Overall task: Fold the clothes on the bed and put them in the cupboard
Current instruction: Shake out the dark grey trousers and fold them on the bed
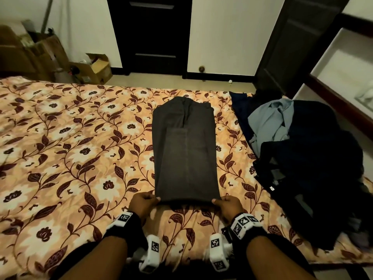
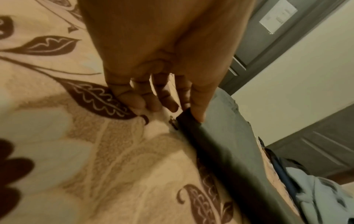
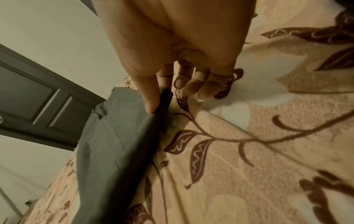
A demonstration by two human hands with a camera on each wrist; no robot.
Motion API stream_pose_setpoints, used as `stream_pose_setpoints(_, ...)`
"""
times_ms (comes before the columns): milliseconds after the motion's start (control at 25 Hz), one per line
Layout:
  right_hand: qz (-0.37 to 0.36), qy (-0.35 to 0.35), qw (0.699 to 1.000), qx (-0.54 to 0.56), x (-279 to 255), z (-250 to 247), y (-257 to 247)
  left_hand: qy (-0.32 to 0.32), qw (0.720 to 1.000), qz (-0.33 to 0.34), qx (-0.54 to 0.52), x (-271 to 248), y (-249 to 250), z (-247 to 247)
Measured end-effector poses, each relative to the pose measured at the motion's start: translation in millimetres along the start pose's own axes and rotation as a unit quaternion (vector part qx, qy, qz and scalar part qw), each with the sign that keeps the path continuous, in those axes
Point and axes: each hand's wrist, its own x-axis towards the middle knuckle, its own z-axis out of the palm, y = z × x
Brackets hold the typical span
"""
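Dark grey trousers [image 1: 184, 150] lie flat and folded lengthwise on the floral bed cover [image 1: 70, 150], waistband at the far end. My left hand [image 1: 146, 202] pinches the near left corner of the folded trousers [image 2: 228, 136], thumb on top, fingers underneath. My right hand [image 1: 225, 203] pinches the near right corner of the trousers [image 3: 114, 128] the same way. A heap of unfolded clothes, with a light blue shirt [image 1: 272, 122] among dark garments [image 1: 310, 164], sits at the right end of the bed.
A dark door [image 1: 151, 35] stands straight ahead across a strip of floor. An open cupboard with white shelves [image 1: 347, 63] and its dark door [image 1: 298, 41] is at the right. Cardboard boxes [image 1: 94, 67] are piled in the far left corner.
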Motion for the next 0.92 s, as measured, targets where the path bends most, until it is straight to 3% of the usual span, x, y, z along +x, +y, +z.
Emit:
stream_pose_setpoints(160,-0.129,-0.002,0.991,-0.037,-48.5,-28.7,-60.4,0.005,0.989,0.097,-0.115,-40.7,47.3,-25.6)
stream_pose_setpoints(280,-0.266,0.002,0.963,-0.036,-113.8,-63.4,-138.7,0.014,0.973,0.221,-0.062,-100.0,114.0,-57.1)
stream_pose_setpoints(400,-0.396,-0.021,0.918,-0.031,-187.2,-95.4,-229.2,0.055,0.931,0.361,-0.011,-168.3,195.8,-96.4)
stream_pose_setpoints(560,-0.536,-0.034,0.843,0.014,-302.9,-132.9,-346.2,0.089,0.854,0.506,-0.083,-270.6,308.9,-149.5)
stream_pose_setpoints(640,-0.566,-0.031,0.823,0.036,-352.8,-149.2,-391.0,0.112,0.834,0.532,-0.091,-316.1,355.6,-169.7)
stream_pose_setpoints(720,-0.577,-0.008,0.814,0.061,-380.8,-155.6,-416.1,0.093,0.838,0.527,-0.101,-342.3,385.5,-184.5)
stream_pose_setpoints(800,-0.57,0.028,0.819,0.06,-387.1,-155.0,-423.3,0.057,0.863,0.491,-0.109,-347.1,395.4,-194.9)
stream_pose_setpoints(920,-0.508,0.015,0.861,0.032,-358.3,-151.9,-408.0,0.027,0.922,0.381,-0.07,-321.0,390.3,-194.2)
